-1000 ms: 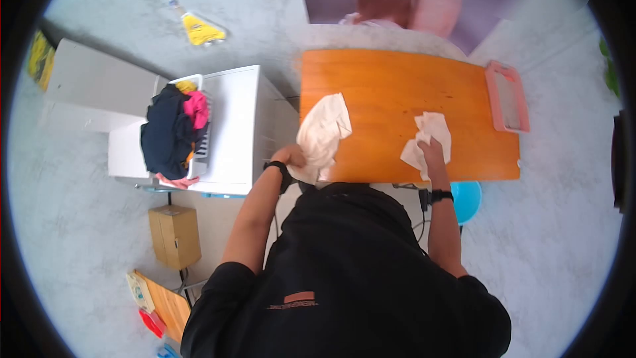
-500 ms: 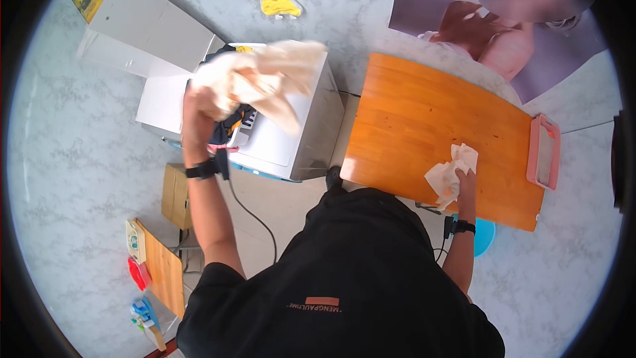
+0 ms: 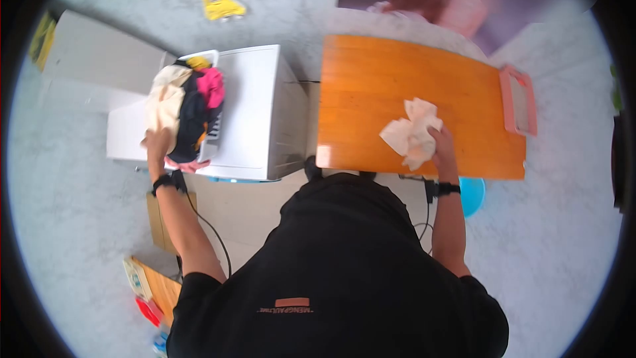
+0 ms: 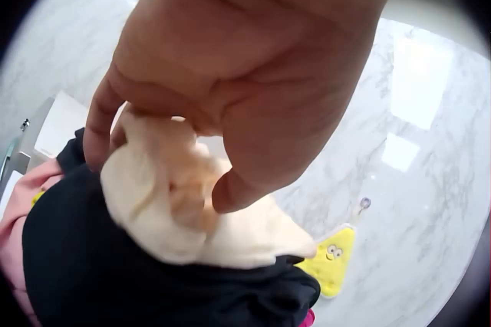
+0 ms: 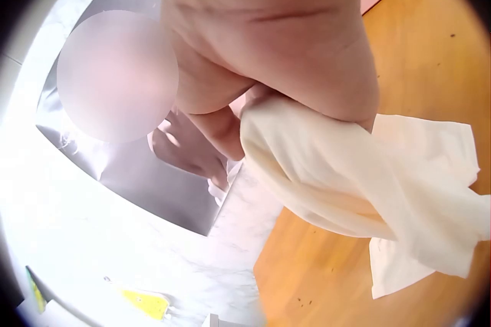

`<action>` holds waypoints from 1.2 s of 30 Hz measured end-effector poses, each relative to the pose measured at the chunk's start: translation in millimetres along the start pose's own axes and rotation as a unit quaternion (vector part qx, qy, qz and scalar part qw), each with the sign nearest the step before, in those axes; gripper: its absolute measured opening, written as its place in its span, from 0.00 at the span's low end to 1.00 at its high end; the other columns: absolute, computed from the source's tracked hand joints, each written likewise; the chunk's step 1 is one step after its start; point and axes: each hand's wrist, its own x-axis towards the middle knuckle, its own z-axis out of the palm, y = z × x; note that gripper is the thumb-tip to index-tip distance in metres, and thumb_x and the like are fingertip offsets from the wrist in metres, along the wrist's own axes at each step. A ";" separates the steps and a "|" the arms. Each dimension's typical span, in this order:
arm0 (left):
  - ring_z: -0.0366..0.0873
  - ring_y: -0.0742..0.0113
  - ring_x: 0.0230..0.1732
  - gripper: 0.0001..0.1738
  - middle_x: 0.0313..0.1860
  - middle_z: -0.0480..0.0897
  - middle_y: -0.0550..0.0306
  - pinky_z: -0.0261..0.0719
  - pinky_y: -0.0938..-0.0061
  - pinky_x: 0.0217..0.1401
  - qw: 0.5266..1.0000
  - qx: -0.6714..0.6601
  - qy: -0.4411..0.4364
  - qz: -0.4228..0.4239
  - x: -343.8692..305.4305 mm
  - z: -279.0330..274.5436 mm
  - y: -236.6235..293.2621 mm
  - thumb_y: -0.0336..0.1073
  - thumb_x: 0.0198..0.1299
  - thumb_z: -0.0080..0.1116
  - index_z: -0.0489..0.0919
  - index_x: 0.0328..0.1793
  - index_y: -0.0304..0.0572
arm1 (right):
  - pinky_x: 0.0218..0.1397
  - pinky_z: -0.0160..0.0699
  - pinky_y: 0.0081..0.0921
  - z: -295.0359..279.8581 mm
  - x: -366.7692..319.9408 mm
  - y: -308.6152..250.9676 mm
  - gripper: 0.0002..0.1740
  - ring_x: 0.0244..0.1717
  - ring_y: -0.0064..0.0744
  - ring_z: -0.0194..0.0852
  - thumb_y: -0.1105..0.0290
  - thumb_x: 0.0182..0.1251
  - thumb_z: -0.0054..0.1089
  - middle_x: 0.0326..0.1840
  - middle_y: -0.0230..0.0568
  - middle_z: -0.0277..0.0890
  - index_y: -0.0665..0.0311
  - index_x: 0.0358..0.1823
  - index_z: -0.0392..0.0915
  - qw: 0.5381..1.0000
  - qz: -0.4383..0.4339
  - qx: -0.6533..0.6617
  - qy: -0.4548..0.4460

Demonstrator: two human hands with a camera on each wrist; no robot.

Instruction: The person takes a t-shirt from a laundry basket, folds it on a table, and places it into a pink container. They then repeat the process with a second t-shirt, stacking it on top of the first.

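Note:
A cream cloth (image 3: pixel 165 101) lies draped over the heap of clothes in the white basket (image 3: pixel 216 59). My left hand (image 3: pixel 158 142) grips its near end, with thumb and fingers bent around bunched fabric in the left wrist view. Dark clothing (image 4: pixel 84 243) spreads beneath that cloth. Over the orange wooden table (image 3: pixel 371 79), my right hand (image 3: pixel 445 149) holds a second cream cloth (image 3: pixel 414 134) by its right side. In the right wrist view this cloth hangs in loose folds from the hand, and most of the fingertips are hidden.
The basket stands on a white cabinet-like unit (image 3: pixel 248 106) with a raised lid (image 3: pixel 106 53), left of the table. A pink-framed tray (image 3: pixel 509 99) sits at the table's right end. A blue bucket (image 3: pixel 472 195) stands below the table, and a cardboard box (image 3: pixel 158 222) is under the left arm.
My left hand carried its cream cloth from the table leftward through the air and down onto the basket's clothes. The right hand keeps its cloth over the table, lifting and shifting it slightly.

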 end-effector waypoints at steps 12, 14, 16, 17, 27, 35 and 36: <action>0.85 0.70 0.48 0.12 0.44 0.89 0.57 0.83 0.72 0.54 0.726 -0.577 -0.165 0.335 -200.0 -233.3 417.6 0.35 0.76 0.62 0.86 0.59 0.38 | 0.78 0.79 0.42 59.6 -42.6 -92.0 0.31 0.74 0.41 0.76 0.71 0.81 0.60 0.76 0.44 0.73 0.62 0.81 0.63 0.975 -0.013 0.127 -0.181; 0.86 0.59 0.59 0.16 0.56 0.89 0.50 0.83 0.66 0.62 0.691 -0.551 -0.211 0.418 -228.8 -253.1 486.2 0.34 0.74 0.63 0.85 0.64 0.40 | 0.75 0.80 0.40 67.2 -50.1 -108.4 0.31 0.73 0.40 0.76 0.69 0.81 0.60 0.75 0.43 0.74 0.64 0.81 0.64 0.977 -0.006 0.054 -0.205; 0.80 0.50 0.69 0.22 0.64 0.85 0.45 0.79 0.57 0.71 0.653 -0.552 -0.176 0.487 -259.7 -286.1 538.5 0.34 0.67 0.68 0.84 0.67 0.42 | 0.72 0.81 0.38 73.4 -58.0 -125.1 0.31 0.72 0.39 0.77 0.68 0.81 0.60 0.75 0.43 0.74 0.65 0.81 0.64 0.974 0.001 -0.017 -0.225; 0.80 0.50 0.69 0.22 0.64 0.85 0.45 0.79 0.57 0.71 0.651 -0.551 -0.177 0.491 -270.4 -298.3 562.1 0.34 0.67 0.68 0.84 0.67 0.42 | 0.68 0.82 0.37 76.3 -60.4 -134.3 0.29 0.68 0.40 0.80 0.68 0.79 0.60 0.71 0.44 0.78 0.64 0.78 0.68 0.942 -0.025 -0.162 -0.293; 0.85 0.45 0.54 0.16 0.46 0.89 0.48 0.80 0.52 0.64 0.630 -0.156 -0.217 0.729 -284.5 -164.5 609.6 0.36 0.57 0.71 0.88 0.53 0.50 | 0.55 0.81 0.52 -6.4 -57.9 -25.7 0.18 0.53 0.58 0.82 0.68 0.62 0.63 0.48 0.52 0.85 0.56 0.54 0.84 0.709 -0.062 -0.654 -0.256; 0.88 0.46 0.58 0.29 0.54 0.91 0.43 0.83 0.59 0.62 0.666 -0.022 -0.472 0.577 -282.0 -175.4 593.0 0.49 0.50 0.76 0.89 0.59 0.46 | 0.54 0.80 0.49 -67.1 -45.2 -17.7 0.14 0.51 0.57 0.83 0.65 0.64 0.69 0.47 0.52 0.86 0.59 0.49 0.85 0.749 -0.111 -0.602 -0.254; 0.88 0.44 0.57 0.35 0.53 0.90 0.37 0.84 0.57 0.60 0.665 0.033 -0.473 0.578 -273.7 -175.0 597.8 0.51 0.45 0.77 0.89 0.58 0.40 | 0.53 0.80 0.47 -66.6 -40.1 -34.3 0.13 0.51 0.57 0.83 0.65 0.65 0.69 0.46 0.52 0.86 0.59 0.49 0.85 0.749 -0.109 -0.610 -0.234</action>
